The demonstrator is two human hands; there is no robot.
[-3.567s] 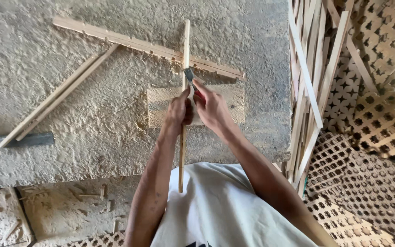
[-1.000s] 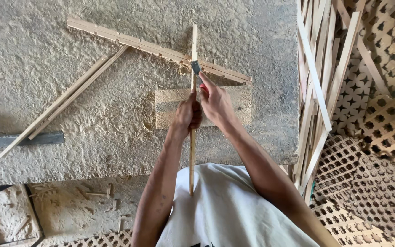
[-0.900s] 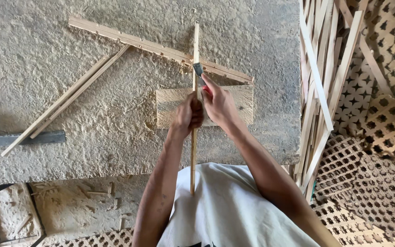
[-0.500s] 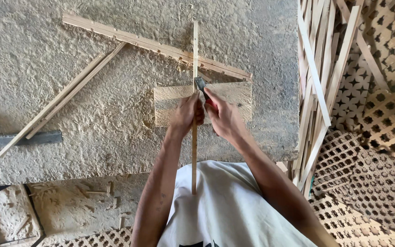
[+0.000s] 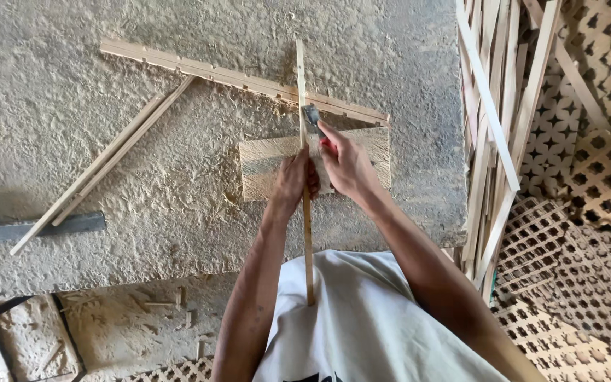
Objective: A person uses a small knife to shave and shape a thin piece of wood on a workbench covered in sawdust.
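My left hand (image 5: 293, 178) grips a long thin wooden strip (image 5: 301, 78) that runs from my lap up across the work surface. My right hand (image 5: 346, 164) holds a red-handled chisel (image 5: 312, 117), its metal blade pressed against the strip's right side just above my fingers. Both hands rest over a rectangular wooden block (image 5: 263, 166) lying on the sawdust-covered bench (image 5: 107, 85). The strip crosses a long slanted wooden batten (image 5: 199, 69) farther up.
Two thin strips (image 5: 107, 173) lie diagonally at left, above a flat grey metal bar (image 5: 33, 230). Loose wooden slats (image 5: 493, 127) lean at the right edge, with wooden lattice panels (image 5: 588, 233) beyond. Offcuts litter the lower ledge (image 5: 157, 311).
The chisel blade has slid up and down along the strip's edge, and now sits higher than half a second ago. The left hand keeps its grip on the strip.
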